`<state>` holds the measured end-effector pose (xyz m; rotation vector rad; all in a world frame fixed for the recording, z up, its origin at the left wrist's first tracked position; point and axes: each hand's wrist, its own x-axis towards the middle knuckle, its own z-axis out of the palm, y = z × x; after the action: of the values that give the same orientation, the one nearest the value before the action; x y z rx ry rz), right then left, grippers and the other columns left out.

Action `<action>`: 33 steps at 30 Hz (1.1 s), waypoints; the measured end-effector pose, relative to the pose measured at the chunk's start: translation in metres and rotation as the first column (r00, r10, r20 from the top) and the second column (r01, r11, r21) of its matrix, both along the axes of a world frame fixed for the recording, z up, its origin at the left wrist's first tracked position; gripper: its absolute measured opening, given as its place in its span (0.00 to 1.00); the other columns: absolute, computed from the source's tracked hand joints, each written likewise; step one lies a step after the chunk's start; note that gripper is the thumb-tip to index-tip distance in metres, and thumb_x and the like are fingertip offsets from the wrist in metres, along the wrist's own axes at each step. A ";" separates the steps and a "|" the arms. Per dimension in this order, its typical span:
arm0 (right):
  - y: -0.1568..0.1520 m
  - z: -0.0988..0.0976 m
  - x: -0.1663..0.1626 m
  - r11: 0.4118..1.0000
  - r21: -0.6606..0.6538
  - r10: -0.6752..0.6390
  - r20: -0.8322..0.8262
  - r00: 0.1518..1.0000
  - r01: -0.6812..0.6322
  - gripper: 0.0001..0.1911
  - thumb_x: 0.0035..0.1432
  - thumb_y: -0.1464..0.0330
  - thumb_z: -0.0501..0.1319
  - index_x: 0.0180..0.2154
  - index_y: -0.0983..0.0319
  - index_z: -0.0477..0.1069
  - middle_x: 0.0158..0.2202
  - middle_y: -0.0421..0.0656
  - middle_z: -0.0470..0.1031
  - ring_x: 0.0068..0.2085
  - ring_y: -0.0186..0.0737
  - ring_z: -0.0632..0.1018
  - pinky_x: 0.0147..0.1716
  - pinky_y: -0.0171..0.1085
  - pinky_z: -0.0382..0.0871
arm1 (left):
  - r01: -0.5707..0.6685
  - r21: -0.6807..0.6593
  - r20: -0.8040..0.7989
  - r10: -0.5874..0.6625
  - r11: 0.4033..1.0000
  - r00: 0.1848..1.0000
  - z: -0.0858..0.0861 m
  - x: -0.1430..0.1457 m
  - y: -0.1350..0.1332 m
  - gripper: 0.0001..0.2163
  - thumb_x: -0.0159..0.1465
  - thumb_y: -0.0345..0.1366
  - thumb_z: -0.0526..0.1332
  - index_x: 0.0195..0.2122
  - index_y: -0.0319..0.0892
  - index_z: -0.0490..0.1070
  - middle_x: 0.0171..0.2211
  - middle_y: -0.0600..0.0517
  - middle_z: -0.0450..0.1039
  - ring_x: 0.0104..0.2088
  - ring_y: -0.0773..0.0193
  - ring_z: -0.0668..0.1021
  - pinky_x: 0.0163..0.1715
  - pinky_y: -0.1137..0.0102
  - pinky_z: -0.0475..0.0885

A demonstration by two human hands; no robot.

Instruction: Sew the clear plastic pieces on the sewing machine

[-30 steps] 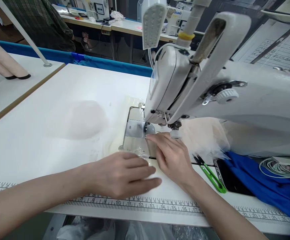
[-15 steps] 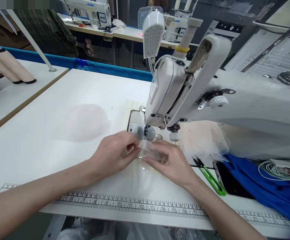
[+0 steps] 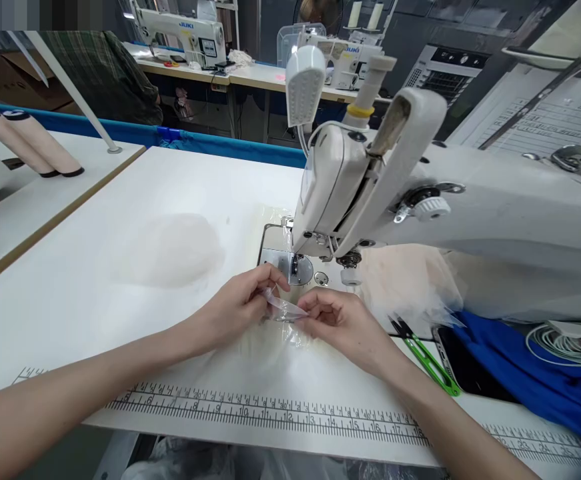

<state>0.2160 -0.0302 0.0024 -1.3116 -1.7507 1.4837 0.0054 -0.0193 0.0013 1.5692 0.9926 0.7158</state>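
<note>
Fingers (image 3: 270, 280) of the left hand (image 3: 237, 308) and the right hand (image 3: 345, 323) are pinched closed on one raised edge of a sheer fabric piece (image 3: 275, 347). They hold it just off the table (image 3: 95, 287), a little in front of the needle, while the rest of the piece trails back toward the printed ruler (image 3: 270, 413). Behind them the sewing machine (image 3: 470, 207) fills the right half of the view, its presser foot (image 3: 294, 267) standing over the needle plate (image 3: 274, 257) with nothing visibly under it. The step looks like squaring up or folding the edge before stitching. Getting it to the foot would call for keeping that limp edge flat and taut between both pinches, since it looks slippery and quick to crumple. A second gauzy piece (image 3: 170, 250) lies well apart to the left, and a pale tulle heap (image 3: 405, 280) sits under the machine arm beside blue cloth (image 3: 535, 373), a phone (image 3: 463, 370) and green thread snips (image 3: 427, 363). The fabric is so transparent that its outline, any fold and any seam line are hard to make out. Whether the foot is raised cannot be told, and the fingertips partly hide the pinched spot.
</note>
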 end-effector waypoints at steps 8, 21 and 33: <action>-0.002 -0.006 0.001 0.992 0.101 -0.079 0.041 0.996 0.075 0.08 0.53 0.68 0.66 0.37 0.58 0.75 0.31 0.39 0.77 0.32 0.34 0.77 0.31 0.34 0.72 | 0.029 -0.037 -0.113 -0.033 0.999 0.993 0.017 0.001 -0.008 0.04 0.62 0.35 0.54 0.35 0.43 0.66 0.30 0.56 0.65 0.28 0.68 0.67 0.25 0.73 0.61; -0.009 -0.003 -0.010 0.974 0.111 -0.177 -0.151 0.973 0.195 0.05 0.56 0.66 0.63 0.35 0.60 0.70 0.28 0.39 0.77 0.29 0.38 0.81 0.30 0.36 0.78 | 0.076 0.401 -0.313 0.059 0.913 0.948 -0.004 -0.001 -0.012 0.12 0.60 0.25 0.57 0.41 0.46 0.73 0.30 0.58 0.78 0.26 0.70 0.76 0.26 0.76 0.68; -0.014 -0.001 -0.010 0.903 0.405 -0.122 -0.076 0.990 0.143 0.07 0.59 0.74 0.60 0.38 0.58 0.72 0.36 0.39 0.77 0.36 0.34 0.79 0.37 0.34 0.77 | -0.002 0.654 -0.170 0.149 0.756 0.974 -0.006 -0.002 -0.009 0.12 0.62 0.25 0.59 0.43 0.43 0.77 0.28 0.54 0.78 0.27 0.69 0.78 0.28 0.75 0.74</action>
<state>0.2056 -0.0441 0.0009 -1.1362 -1.7791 0.9922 0.0029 -0.0280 -0.0044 2.2662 1.0222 1.0439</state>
